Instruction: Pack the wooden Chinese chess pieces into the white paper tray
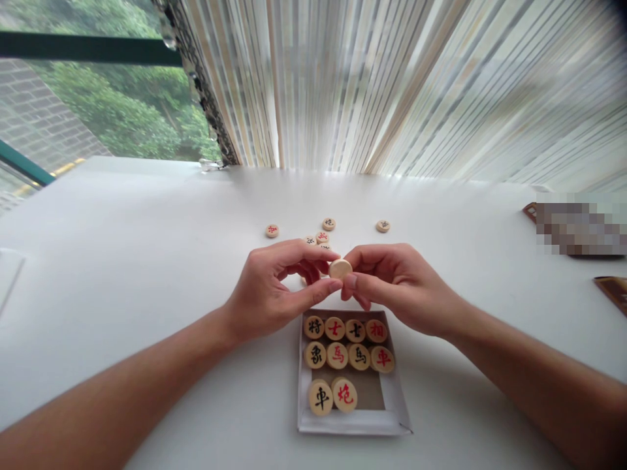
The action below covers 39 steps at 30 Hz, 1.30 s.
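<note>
Between my two hands, above the far edge of the box, is a round wooden piece (pixel 340 269) with a blank face showing. My left hand (pixel 284 281) pinches its left side with thumb and fingertips. From the right, my right hand (pixel 396 281) grips the same piece between thumb and fingers. Below them lies a shallow white box (pixel 347 423) holding several wooden pieces with red or black characters. Two rows of pieces fill its upper part; a black-marked piece (pixel 321 397) and a red-marked piece (pixel 345 395) sit lower down, with bare bottom at their right.
Loose pieces lie beyond my hands: a red-marked one (pixel 272 230) at left, black-marked ones at centre (pixel 328 224) and right (pixel 383 226), and a small cluster (pixel 322 237) partly hidden by my fingers. Brown objects (pixel 612 290) lie at the white table's (pixel 147 261) right edge. Striped curtains hang behind.
</note>
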Tool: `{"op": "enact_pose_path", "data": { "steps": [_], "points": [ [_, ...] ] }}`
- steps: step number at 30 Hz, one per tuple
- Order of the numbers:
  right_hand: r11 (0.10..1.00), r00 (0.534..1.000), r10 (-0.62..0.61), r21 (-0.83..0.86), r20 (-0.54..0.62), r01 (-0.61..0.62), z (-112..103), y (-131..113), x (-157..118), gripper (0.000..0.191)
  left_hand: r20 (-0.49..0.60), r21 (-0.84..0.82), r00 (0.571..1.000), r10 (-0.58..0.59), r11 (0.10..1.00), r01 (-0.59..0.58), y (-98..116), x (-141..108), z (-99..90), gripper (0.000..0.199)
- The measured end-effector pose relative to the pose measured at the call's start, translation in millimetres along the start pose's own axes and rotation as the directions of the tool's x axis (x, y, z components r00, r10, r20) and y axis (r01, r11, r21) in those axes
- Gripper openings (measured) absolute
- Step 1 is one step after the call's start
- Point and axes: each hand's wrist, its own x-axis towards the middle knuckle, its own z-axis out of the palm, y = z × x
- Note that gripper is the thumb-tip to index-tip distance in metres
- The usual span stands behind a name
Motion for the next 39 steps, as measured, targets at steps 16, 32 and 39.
{"op": "enact_pose_path", "data": {
  "steps": [16, 32, 39],
  "points": [
    [0.936, 0.991, -0.076, -0.333, 0.109, 0.109, -21.1, -12.3, -4.3, 0.028, 0.047, 0.292, 0.95, 0.307, 0.906, -0.307, 0.6, 3.9, -4.4, 0.01],
    [0.767, 0.973, -0.167, -0.6, 0.158, 0.229, -9.9, -29.5, -13.9, 0.01, 0.197, 0.306, 0.871, 0.451, 0.816, -0.491, 6.3, -2.3, -6.4, 0.014],
    [0.708, 0.964, -0.23, -0.657, 0.132, 0.259, 0.1, -34.2, -23.9, 0.006, 0.208, 0.383, 0.846, 0.491, 0.755, -0.532, 3.9, -5.9, -5.9, 0.009]
  ]
}}
